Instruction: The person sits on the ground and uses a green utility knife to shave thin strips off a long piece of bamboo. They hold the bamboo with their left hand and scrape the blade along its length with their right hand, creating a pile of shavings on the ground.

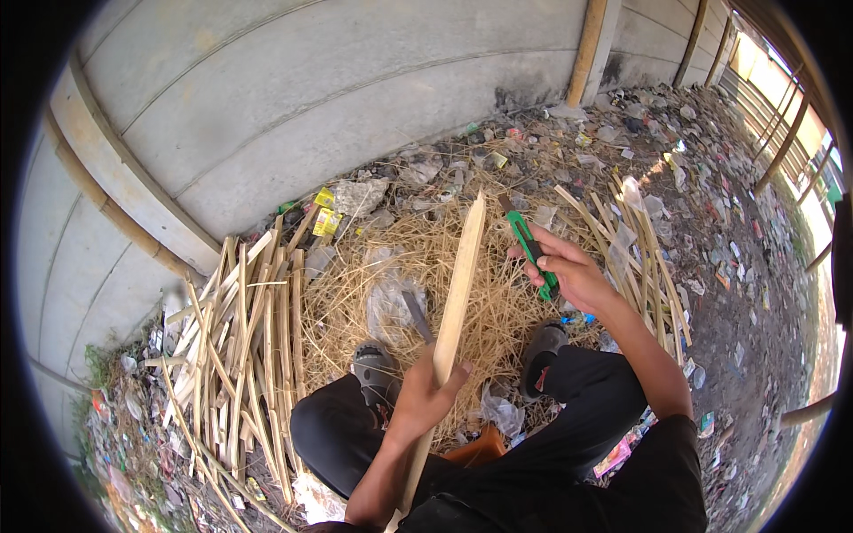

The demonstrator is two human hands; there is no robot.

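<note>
Two bare hands share the work between a seated person's knees. The left hand (425, 395) grasps a pale wooden strip (460, 293) below its middle, with the thumb across it; the strip slants up and away from the body, its lower part passing beside the left forearm. The right hand (570, 268) grips a green cutter knife (533, 253), whose brownish blade (506, 202) points up, just beside the strip's far end and apart from it. The posture suggests trimming or shaving the wood. For good control, the strip is best braced firmly near the body, the blade laid at a shallow angle along the grain, and each stroke drawn away from the holding fingers, thin rather than deep. A short blade extension bends less; whether its lock is set cannot be told. The left shoe (377, 373) and right shoe (544, 355) flank the work, so strokes should pass between them and clear of the knees. Loose straw-like shavings (355, 306) cover the ground ahead; more strips lie in a left pile (258, 355) and a right pile (656, 266). A dark metal blade (415, 313), partly hidden, lies close to the left hand and warrants care.
</note>
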